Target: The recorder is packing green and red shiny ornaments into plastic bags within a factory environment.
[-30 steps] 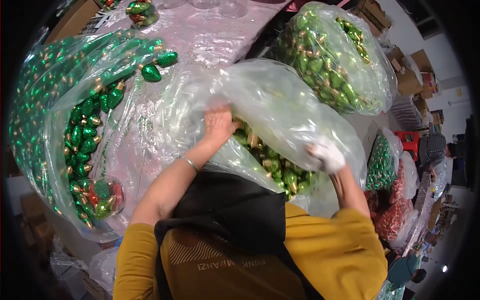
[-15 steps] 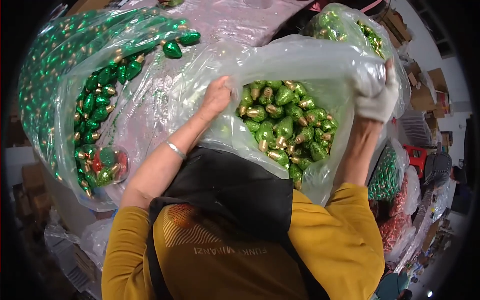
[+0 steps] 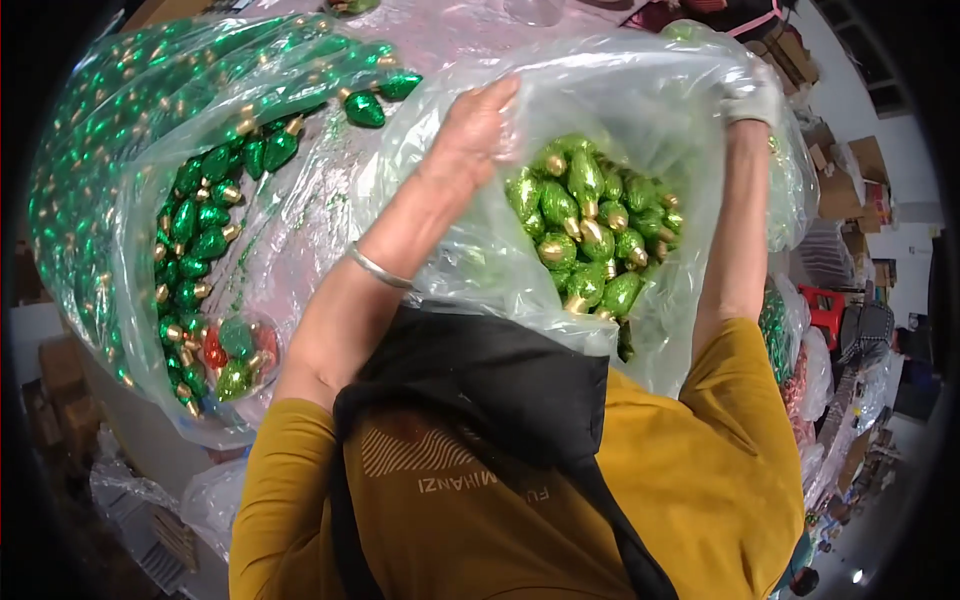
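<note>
A large clear plastic bag (image 3: 620, 75) stands open in front of me, its mouth spread between my two hands. Inside it lie many light green glittery bulb-shaped ornaments (image 3: 590, 225) with gold caps. My bare left hand (image 3: 482, 125), a silver bangle on its wrist, is closed on the bag's left edge; its fingers are slightly blurred. At the far right of the rim, my right hand (image 3: 752, 98) in a whitish glove grips the plastic, its fingertips partly hidden and blurred.
On the left lies another clear bag of dark green bulb ornaments (image 3: 190, 235), some spilling toward the pink plastic-covered table (image 3: 300, 215). A clear container (image 3: 262, 345) holds red and green ornaments. Further right are a red stool (image 3: 824, 310) and cardboard boxes (image 3: 855, 170).
Both hands have moved up and away from me, raising the bag's far rim. The light green ornaments have bunched closer together in the bag.
</note>
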The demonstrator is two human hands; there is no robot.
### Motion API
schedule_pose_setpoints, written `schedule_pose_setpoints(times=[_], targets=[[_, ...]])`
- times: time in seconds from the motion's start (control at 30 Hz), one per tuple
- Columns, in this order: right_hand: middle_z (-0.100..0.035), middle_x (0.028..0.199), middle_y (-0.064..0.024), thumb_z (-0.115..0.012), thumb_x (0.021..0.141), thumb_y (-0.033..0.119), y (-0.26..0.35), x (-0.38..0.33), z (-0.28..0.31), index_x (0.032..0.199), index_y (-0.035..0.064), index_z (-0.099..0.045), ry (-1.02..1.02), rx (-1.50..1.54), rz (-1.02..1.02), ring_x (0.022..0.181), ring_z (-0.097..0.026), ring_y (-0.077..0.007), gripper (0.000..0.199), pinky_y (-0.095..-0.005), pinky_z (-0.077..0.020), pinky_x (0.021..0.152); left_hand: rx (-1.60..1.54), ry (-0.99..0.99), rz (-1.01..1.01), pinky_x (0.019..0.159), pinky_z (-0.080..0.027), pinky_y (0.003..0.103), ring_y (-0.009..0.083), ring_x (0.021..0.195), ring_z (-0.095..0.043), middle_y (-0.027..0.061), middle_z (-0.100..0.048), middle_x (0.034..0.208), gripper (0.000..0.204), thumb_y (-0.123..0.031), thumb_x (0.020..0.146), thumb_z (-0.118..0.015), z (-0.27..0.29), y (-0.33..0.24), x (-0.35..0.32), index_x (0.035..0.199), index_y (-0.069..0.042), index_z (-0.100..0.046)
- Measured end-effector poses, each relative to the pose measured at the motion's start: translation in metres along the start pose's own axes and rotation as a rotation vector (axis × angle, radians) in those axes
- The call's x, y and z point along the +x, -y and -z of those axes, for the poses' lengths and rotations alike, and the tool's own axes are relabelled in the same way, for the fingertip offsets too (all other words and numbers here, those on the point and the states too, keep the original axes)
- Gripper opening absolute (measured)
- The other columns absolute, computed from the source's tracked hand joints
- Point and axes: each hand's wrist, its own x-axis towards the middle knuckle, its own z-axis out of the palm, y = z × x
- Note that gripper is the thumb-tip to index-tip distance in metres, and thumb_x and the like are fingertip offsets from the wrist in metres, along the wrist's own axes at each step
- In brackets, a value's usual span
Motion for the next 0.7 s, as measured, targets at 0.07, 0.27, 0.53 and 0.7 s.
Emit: schedule_pose_setpoints(times=[0.07,0.27,0.53,0.7], targets=[[-0.063,0.079,-0.0096,-0.044,0.092,0.023,-0.005,-0.033,-0.04,0.096,0.0021,-0.062,-0.166,0.174,-0.311,0.062,-0.06,-0.0242,0.028,-0.0354,-0.0502,0.058,-0.142,-0.042,0.131,0.045,-0.04,0.021,0.0126,0.058,-0.055,0.0043,-0.062,0.085,0.031,-0.029,0.093,-0.053,0.005,-0.008,0.026,0.11,-0.003,-0.059],[-0.066,0.097,-0.0187,-0.051,0.086,0.045,-0.079,0.013,-0.022,0.103,0.0074,-0.064,0.441,-1.387,0.465,0.091,-0.062,-0.0352,0.043,-0.0435,-0.0483,0.079,-0.426,0.526,0.341,0.055,-0.05,0.023,0.0164,0.073,-0.063,0.0082,-0.062,0.102,0.03,-0.019,0.096,-0.046,-0.012,0.046,0.036,0.117,0.0,-0.054],[-0.066,0.097,-0.0164,-0.064,0.083,0.03,-0.153,-0.133,-0.111,0.089,0.0007,-0.06,0.716,-0.691,0.068,0.09,-0.062,-0.0356,0.03,-0.0416,-0.0485,0.079,-0.544,0.475,0.469,0.07,-0.054,0.031,0.0201,0.085,-0.064,0.0083,-0.063,0.098,0.028,-0.024,0.096,-0.046,-0.026,0.013,0.033,0.11,-0.002,-0.056],[-0.063,0.098,-0.0167,-0.055,0.085,0.029,-0.079,-0.14,-0.068,0.104,0.0063,-0.059,0.714,-1.177,0.272,0.092,-0.061,-0.0344,0.03,-0.0431,-0.0484,0.078,-0.238,-0.239,0.237,0.067,-0.056,0.035,0.021,0.079,-0.064,0.0091,-0.064,0.095,0.03,-0.026,0.097,-0.045,-0.012,0.034,0.049,0.11,-0.001,-0.055]])
